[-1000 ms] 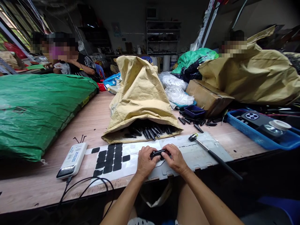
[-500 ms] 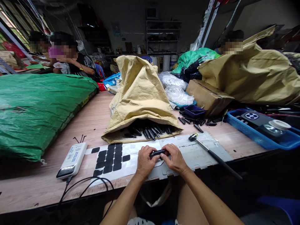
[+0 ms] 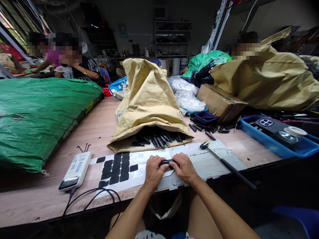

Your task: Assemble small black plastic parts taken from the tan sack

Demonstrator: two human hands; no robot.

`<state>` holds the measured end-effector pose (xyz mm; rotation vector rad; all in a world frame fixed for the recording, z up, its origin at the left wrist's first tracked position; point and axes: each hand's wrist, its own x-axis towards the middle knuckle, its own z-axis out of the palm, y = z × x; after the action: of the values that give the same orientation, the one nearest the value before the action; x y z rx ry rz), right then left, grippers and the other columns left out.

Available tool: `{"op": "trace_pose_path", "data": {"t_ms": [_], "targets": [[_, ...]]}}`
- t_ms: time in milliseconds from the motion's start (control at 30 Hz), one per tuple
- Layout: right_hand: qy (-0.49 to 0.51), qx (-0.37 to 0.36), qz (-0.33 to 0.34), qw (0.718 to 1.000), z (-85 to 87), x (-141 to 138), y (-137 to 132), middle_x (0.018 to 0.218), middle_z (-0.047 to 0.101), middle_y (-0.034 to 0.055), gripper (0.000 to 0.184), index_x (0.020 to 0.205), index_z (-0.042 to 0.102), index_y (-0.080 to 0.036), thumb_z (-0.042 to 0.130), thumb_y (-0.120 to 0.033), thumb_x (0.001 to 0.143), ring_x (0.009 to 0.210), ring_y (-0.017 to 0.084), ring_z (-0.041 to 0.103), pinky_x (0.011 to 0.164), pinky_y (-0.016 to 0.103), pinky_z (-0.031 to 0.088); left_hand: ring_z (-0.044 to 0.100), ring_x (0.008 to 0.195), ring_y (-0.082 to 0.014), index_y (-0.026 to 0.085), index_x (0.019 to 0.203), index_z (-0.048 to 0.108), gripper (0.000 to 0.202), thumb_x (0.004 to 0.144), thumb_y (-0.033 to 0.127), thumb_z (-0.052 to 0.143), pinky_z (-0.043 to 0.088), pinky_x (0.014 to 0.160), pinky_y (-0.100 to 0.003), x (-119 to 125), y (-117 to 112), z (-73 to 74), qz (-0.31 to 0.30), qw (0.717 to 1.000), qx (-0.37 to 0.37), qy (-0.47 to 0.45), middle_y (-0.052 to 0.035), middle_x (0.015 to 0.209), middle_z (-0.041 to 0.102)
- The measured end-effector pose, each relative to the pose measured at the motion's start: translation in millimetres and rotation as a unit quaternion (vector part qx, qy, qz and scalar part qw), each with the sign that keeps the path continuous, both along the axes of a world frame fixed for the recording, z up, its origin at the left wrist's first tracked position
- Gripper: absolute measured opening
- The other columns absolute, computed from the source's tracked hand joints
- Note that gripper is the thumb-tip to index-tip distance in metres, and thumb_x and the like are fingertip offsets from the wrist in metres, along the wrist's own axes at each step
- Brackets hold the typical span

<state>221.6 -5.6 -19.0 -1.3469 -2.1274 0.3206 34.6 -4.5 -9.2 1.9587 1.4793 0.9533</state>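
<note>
Between my two hands, above the front of the table, lies a black pen-shaped piece (image 3: 166, 162), held level. My left hand (image 3: 154, 170) is closed on its left end, and my right hand (image 3: 184, 168) grips the right end with thumb and fingers. Both ends are hidden by my fingers. Under my hands are a white sheet and a grey board (image 3: 199, 166). Just beyond, a brown paper sack (image 3: 152, 113) opens toward me with many similar black pieces (image 3: 160, 141) inside. To the right, a small hammer (image 3: 224, 162) rests across the board.
Black square stickers (image 3: 117, 167) sit on the white sheet, left of my hands. A white power bank (image 3: 76, 171) with a cable lies farther left, near a big green sack (image 3: 47, 119). A blue tray (image 3: 276, 141) holds a phone at right. Other people sit behind the table.
My hands stay in place, and the black piece appears slightly turned between my fingers. At the back left, a person's arm has shifted. The view has moved a little.
</note>
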Motion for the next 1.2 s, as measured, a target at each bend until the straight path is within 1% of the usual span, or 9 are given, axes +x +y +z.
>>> {"op": "trace_pose_path", "data": {"t_ms": [233,433,567,733,833,967,1033,1100,1200], "targets": [[-0.017,-0.015,0.012,1.000,-1.4,1.9,1.7,0.077,0.060,0.0013,0.027,0.073,0.050,-0.021,0.053,-0.029,0.098,0.081,0.019,0.049,0.075,0.033,0.029,0.058,0.090,-0.0231,0.023,0.088,0.076,0.009,0.079,0.023,0.075,0.043,0.085,-0.038,-0.5,0.2,1.1,-0.010,1.000,0.006,0.023,-0.0023,0.082,0.071],[0.005,-0.018,0.008,1.000,2.8,0.9,-0.6,0.078,0.060,0.0013,0.027,0.077,0.052,-0.021,0.050,-0.034,0.100,0.080,0.018,0.050,0.075,0.033,0.030,0.058,0.090,-0.0230,0.023,0.088,0.076,0.008,0.082,0.026,0.072,0.043,0.086,-0.038,-2.2,-0.6,2.8,-0.013,1.000,-0.007,-0.002,-0.0024,0.083,0.071],[0.091,-0.041,0.008,0.995,11.6,1.4,-3.5,0.083,0.062,0.0013,0.023,0.085,0.058,-0.022,0.048,-0.035,0.101,0.083,0.018,0.054,0.080,0.034,0.035,0.057,0.090,-0.0229,0.023,0.087,0.075,0.012,0.086,0.032,0.068,0.042,0.086,-0.039,-2.2,-1.7,4.2,-0.022,1.000,-0.012,-0.005,-0.0020,0.082,0.070],[0.205,-0.055,-0.005,0.977,18.8,3.1,-3.8,0.086,0.063,0.0032,0.031,0.091,0.062,-0.022,0.039,-0.038,0.103,0.083,0.019,0.057,0.078,0.032,0.041,0.056,0.091,-0.0229,0.022,0.091,0.073,0.013,0.087,0.031,0.066,0.043,0.087,-0.039,-1.1,-3.9,10.6,-0.010,0.999,0.001,-0.035,-0.0030,0.086,0.070],[0.217,-0.058,-0.010,0.974,19.7,3.7,-3.9,0.085,0.063,0.0036,0.032,0.091,0.064,-0.022,0.040,-0.040,0.103,0.082,0.019,0.057,0.077,0.032,0.043,0.056,0.092,-0.0236,0.023,0.095,0.072,0.015,0.089,0.033,0.064,0.044,0.088,-0.040,-2.8,-17.8,23.8,-0.012,0.999,0.019,-0.043,-0.0042,0.089,0.069],[0.226,-0.060,-0.014,0.972,18.8,4.1,-4.4,0.084,0.063,0.0035,0.033,0.091,0.064,-0.022,0.040,-0.040,0.103,0.080,0.019,0.057,0.076,0.032,0.045,0.061,0.088,-0.0221,0.025,0.102,0.071,0.020,0.094,0.038,0.058,0.048,0.081,-0.034,-11.0,-62.1,33.5,-0.064,0.994,-0.028,-0.080,-0.0051,0.090,0.068],[0.225,-0.059,-0.015,0.972,18.1,3.9,-4.0,0.084,0.063,0.0037,0.032,0.091,0.064,-0.022,0.040,-0.040,0.102,0.081,0.019,0.058,0.076,0.033,0.045,0.063,0.085,-0.0208,0.026,0.102,0.072,0.021,0.094,0.039,0.058,0.049,0.078,-0.031,-15.5,-88.8,24.7,-0.107,0.988,-0.076,-0.083,-0.0046,0.090,0.070],[0.222,-0.057,-0.014,0.973,17.8,3.4,-3.3,0.084,0.064,0.0039,0.031,0.090,0.064,-0.022,0.041,-0.039,0.102,0.081,0.019,0.058,0.077,0.033,0.045,0.065,0.083,-0.0204,0.027,0.099,0.073,0.022,0.093,0.041,0.058,0.049,0.076,-0.029,-18.6,-110.7,5.9,-0.126,0.981,-0.132,-0.065,-0.0042,0.089,0.072],[0.212,-0.050,-0.012,0.976,18.1,2.7,-2.4,0.082,0.063,0.0036,0.031,0.086,0.063,-0.022,0.041,-0.038,0.102,0.080,0.019,0.058,0.077,0.033,0.045,0.067,0.081,-0.0211,0.025,0.095,0.074,0.026,0.090,0.045,0.059,0.049,0.073,-0.028,-19.4,-126.1,-31.9,-0.049,0.968,-0.247,-0.003,-0.0029,0.086,0.074]]}}
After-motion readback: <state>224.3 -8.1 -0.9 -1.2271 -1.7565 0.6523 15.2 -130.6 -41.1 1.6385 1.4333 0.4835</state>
